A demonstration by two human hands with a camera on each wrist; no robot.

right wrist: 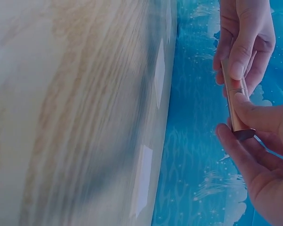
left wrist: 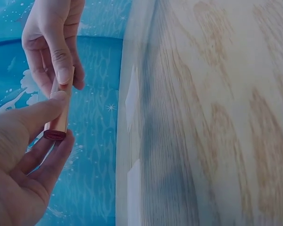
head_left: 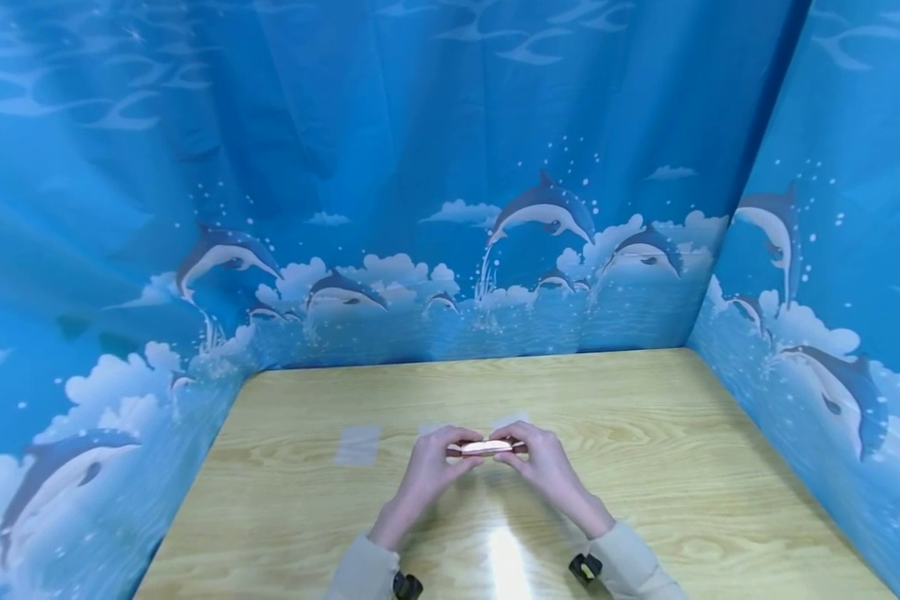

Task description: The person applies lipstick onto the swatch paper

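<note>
Raised over the table is a slim, shiny rose-gold lipstick tube (head_left: 486, 447) with dark red ends, held level between both hands. One end is pinched by the left hand (head_left: 433, 462), thumb on the near side and fingers on the far side. At the other end the right hand (head_left: 540, 458) pinches in the same way. In the right wrist view a thin seam crosses the lipstick tube (right wrist: 236, 113) between the two thumbs. The left wrist view shows a dark red end face of the lipstick tube (left wrist: 56, 134). Fingers cover parts of it.
A wood-grain table (head_left: 285, 517) spreads beneath the hands. Whitish flat patches (head_left: 358, 445) lie on it, some partly behind the hands. Blue dolphin-print curtains (head_left: 390, 183) enclose the back and sides. Black devices (head_left: 585, 568) sit at both wrists, by pale sleeves.
</note>
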